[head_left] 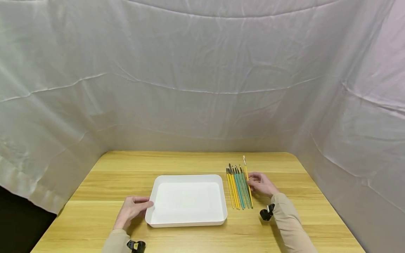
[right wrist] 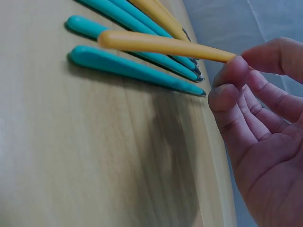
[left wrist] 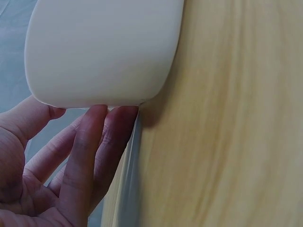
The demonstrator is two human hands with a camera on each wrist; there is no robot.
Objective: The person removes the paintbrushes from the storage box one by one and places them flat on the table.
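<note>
Right hand (head_left: 261, 184) pinching yellow paintbrush (right wrist: 161, 45) near table's right edge, lifted off the brush row (head_left: 238, 189) (thin grip, could roll out, scatter neighbours). Left hand (head_left: 133, 208) open, straight fingers touching white tray (head_left: 152, 207) at its left rim; could nudge it.

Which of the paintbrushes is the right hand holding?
The yellow paintbrush at the right edge of the row. The right hand pinches it; it reaches farther back than the other brushes.

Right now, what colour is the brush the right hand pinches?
Yellow brush, clearest in the right wrist view.
</note>
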